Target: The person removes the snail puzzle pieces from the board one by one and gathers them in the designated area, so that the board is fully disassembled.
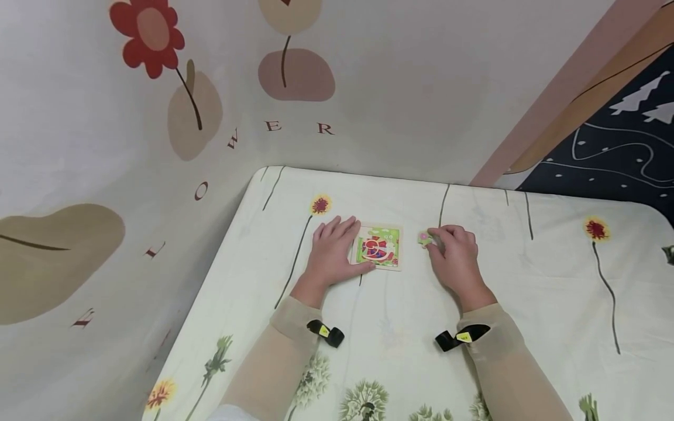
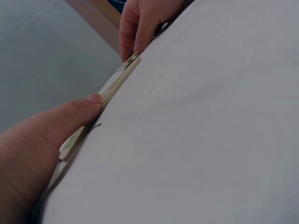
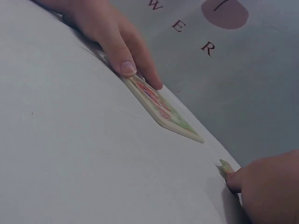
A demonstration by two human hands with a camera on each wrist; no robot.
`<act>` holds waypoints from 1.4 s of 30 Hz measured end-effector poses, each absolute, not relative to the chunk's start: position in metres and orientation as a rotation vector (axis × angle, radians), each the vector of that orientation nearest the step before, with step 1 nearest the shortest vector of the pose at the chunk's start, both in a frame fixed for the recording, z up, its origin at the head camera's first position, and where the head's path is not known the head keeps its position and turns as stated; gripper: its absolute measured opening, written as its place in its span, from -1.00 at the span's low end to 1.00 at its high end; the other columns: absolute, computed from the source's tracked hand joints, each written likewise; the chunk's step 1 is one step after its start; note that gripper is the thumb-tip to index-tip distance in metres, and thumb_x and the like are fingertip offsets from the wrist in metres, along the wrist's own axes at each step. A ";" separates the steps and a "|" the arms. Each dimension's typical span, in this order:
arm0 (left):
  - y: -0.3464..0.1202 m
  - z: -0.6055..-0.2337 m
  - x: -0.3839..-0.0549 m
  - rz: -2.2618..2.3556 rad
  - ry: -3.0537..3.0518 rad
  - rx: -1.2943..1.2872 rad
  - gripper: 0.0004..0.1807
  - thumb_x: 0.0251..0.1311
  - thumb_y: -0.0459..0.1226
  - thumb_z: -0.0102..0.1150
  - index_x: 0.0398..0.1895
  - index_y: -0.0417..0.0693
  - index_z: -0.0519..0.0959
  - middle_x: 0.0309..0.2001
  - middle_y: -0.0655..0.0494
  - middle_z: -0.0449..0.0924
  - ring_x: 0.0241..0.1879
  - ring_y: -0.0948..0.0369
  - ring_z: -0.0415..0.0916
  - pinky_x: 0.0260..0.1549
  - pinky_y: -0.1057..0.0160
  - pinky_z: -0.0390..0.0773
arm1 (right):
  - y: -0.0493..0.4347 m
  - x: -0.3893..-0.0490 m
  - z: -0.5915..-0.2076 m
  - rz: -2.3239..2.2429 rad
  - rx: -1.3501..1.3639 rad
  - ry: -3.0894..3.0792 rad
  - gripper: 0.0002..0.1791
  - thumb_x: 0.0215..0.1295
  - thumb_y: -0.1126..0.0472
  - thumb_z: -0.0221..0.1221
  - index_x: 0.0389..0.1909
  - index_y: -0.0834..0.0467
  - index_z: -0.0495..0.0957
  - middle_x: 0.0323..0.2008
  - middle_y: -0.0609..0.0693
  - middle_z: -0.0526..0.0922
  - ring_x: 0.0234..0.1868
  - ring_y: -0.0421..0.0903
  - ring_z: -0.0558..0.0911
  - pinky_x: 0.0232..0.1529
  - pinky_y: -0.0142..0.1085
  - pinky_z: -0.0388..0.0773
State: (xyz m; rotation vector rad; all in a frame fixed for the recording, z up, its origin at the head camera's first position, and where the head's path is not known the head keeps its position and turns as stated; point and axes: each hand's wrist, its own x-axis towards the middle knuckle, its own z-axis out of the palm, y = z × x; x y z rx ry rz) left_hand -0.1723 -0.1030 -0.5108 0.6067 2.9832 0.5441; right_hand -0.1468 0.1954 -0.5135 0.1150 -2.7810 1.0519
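A small square puzzle board lies flat on the table, with a pale rim and a red and purple spiral picture on green. My left hand rests at its left side, fingers fairly straight, index near the top left corner and thumb on the near edge. In the left wrist view that thumb presses on the board's edge. To the right of the board, my right hand pinches a small green puzzle piece with a pink flower between thumb and index finger. The piece is apart from the board.
A white tablecloth printed with flowers and dandelions covers the table. Behind and to the left stands a pale wall with painted flowers and letters. A black wrist camera sits on each sleeve.
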 end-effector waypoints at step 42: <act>-0.103 -0.514 -0.174 0.551 2.970 0.598 0.19 0.14 0.46 0.25 0.71 0.04 0.21 0.69 0.16 0.10 0.68 0.00 -0.14 0.56 -0.19 -0.15 | 0.194 -0.147 -0.514 1.120 0.012 -2.754 -0.51 0.55 0.06 0.22 0.31 0.30 0.61 0.25 0.31 0.53 0.37 0.34 0.30 0.35 0.26 0.20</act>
